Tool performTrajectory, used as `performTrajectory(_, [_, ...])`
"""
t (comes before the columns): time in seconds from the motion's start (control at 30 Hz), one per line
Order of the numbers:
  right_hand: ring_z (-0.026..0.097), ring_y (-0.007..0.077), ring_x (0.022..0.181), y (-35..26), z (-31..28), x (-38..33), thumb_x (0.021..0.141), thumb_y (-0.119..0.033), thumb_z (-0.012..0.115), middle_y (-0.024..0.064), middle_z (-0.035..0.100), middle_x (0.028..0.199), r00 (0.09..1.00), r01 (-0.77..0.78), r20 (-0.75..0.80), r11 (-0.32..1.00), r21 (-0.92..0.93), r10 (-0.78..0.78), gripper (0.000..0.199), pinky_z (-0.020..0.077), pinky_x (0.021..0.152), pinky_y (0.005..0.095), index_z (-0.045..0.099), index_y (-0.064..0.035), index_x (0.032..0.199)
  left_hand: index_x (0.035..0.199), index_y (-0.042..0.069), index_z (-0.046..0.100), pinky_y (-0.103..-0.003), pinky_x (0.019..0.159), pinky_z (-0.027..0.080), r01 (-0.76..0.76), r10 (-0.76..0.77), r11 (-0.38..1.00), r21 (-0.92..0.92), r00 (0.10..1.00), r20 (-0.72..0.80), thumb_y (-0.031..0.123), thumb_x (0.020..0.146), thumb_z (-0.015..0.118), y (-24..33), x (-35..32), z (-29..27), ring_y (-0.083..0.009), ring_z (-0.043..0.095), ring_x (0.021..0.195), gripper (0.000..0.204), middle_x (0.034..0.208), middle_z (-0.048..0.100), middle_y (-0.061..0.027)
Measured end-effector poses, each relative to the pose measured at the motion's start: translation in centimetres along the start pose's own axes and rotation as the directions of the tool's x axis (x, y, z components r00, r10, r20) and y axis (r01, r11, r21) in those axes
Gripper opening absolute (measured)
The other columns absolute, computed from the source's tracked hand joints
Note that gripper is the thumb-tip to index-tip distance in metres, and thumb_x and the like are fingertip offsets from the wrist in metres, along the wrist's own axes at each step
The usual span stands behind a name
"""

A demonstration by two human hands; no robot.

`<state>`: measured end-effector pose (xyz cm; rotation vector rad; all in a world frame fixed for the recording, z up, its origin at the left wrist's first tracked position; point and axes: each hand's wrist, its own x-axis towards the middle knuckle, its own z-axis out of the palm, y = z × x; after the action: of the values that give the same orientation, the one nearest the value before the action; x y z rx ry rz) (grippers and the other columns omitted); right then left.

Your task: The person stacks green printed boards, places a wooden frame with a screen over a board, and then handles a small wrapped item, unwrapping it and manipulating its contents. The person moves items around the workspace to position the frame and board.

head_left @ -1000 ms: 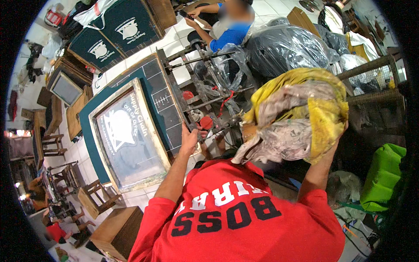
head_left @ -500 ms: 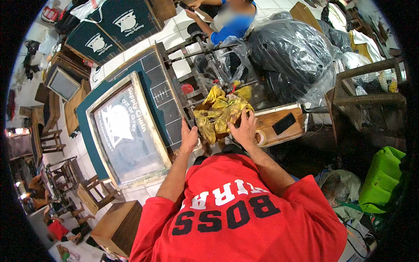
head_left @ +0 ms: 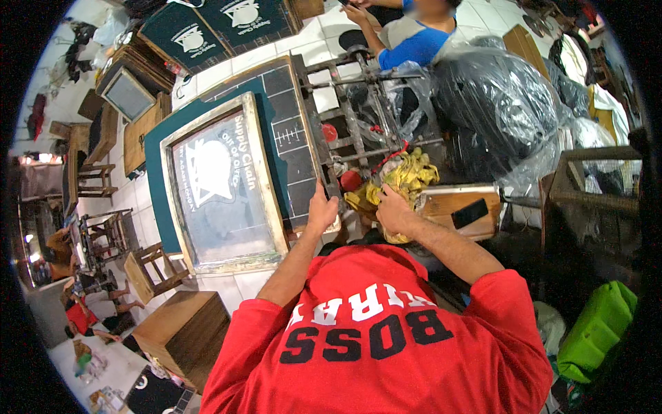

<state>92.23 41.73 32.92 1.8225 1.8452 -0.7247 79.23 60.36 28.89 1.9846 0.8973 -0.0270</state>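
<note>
My left hand point(head_left: 324, 209) is at the near right edge of a dark printing board point(head_left: 288, 141), its fingers closed along the rim. On that board lies dark green fabric point(head_left: 157, 165), with a wood-framed printing screen point(head_left: 263, 181) flat over it; white print shows through the mesh. To the right, my right hand point(head_left: 396, 211) is closed on a stained yellow rag point(head_left: 418, 171), bunched beside the metal frame of the press point(head_left: 358, 103). Some of its fingers are hidden in the rag's folds.
A wooden box point(head_left: 441, 207) with a black phone point(head_left: 469, 213) on it sits right of the rag. Beyond are large black plastic bags point(head_left: 489, 103) and a person in a blue-sleeved shirt point(head_left: 417, 38). Left stand a wooden stool point(head_left: 155, 265) and a wooden box-like cabinet point(head_left: 183, 331).
The view has shifted, so the scene sits farther right. My right hand has drawn the yellow rag rightward, away from the board, uncovering a red round piece. My left hand stays at the board's edge.
</note>
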Motion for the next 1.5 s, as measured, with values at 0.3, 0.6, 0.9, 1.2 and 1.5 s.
performTrajectory(0.3, [0.06,0.0314,0.101,-0.2,0.0,0.4,0.071,-0.017,0.065,0.013,0.07,0.093,0.781,0.133,-0.571,0.826,0.548,0.254,0.029,0.04,0.102,0.045,0.074,-0.0048,0.095,0.148,0.012,0.046,-0.06,0.112,0.026,-0.032,0.16,0.851,0.524,0.966,-0.201,0.022,0.077,0.072,-0.1,-1.1,-0.1,-0.046,0.026,0.141,0.076,0.154,0.027,-0.0277])
performTrajectory(0.6, [0.059,0.0327,0.101,-2.3,-0.4,-0.5,0.078,-0.01,0.065,0.0129,0.068,0.096,0.713,0.189,-0.6,0.725,0.663,0.364,0.02,0.0468,0.095,0.0422,0.072,-0.0041,0.096,0.153,0.002,0.031,-0.057,0.118,0.02,-0.107,0.209,0.869,0.484,0.965,-0.161,0.029,0.085,0.071,-0.8,-2.0,-0.8,-0.0458,0.02,0.147,0.083,0.158,0.023,-0.0297])
performTrajectory(0.9, [0.064,0.0364,0.094,-11.6,-4.1,4.5,0.085,-0.01,0.062,0.0159,0.07,0.096,0.739,0.294,-0.611,0.681,0.671,0.283,0.018,0.0513,0.085,0.044,0.071,-0.0042,0.099,0.151,0.002,0.035,-0.05,0.115,0.03,-0.203,0.225,0.955,0.216,0.971,-0.084,0.026,0.085,0.073,-6.3,-12.9,-12.2,-0.0428,0.03,0.144,0.08,0.156,0.03,-0.027])
performTrajectory(1.2, [0.067,0.0354,0.095,-29.6,-10.0,15.7,0.087,-0.015,0.06,0.0157,0.071,0.101,0.78,0.278,-0.545,0.61,0.742,0.307,0.022,0.0532,0.085,0.043,0.073,-0.0052,0.102,0.149,0.002,0.041,-0.04,0.1,0.05,0.086,-0.069,0.957,-0.277,0.995,0.072,0.026,0.093,0.072,-24.5,-28.7,-30.2,-0.029,0.057,0.127,0.068,0.145,0.052,-0.0188])
performTrajectory(1.5, [0.067,0.0343,0.091,-43.6,-19.9,27.9,0.076,-0.004,0.05,0.0152,0.07,0.095,0.781,0.544,-0.622,0.555,0.629,-0.06,0.033,0.0531,0.084,0.0442,0.072,-0.005,0.101,0.143,0.001,0.047,-0.037,0.094,0.05,0.334,-0.438,0.874,-0.354,0.856,-0.273,0.008,0.09,0.057,-52.2,-35.5,-42.7,-0.0283,0.063,0.11,0.055,0.129,0.062,-0.0224])
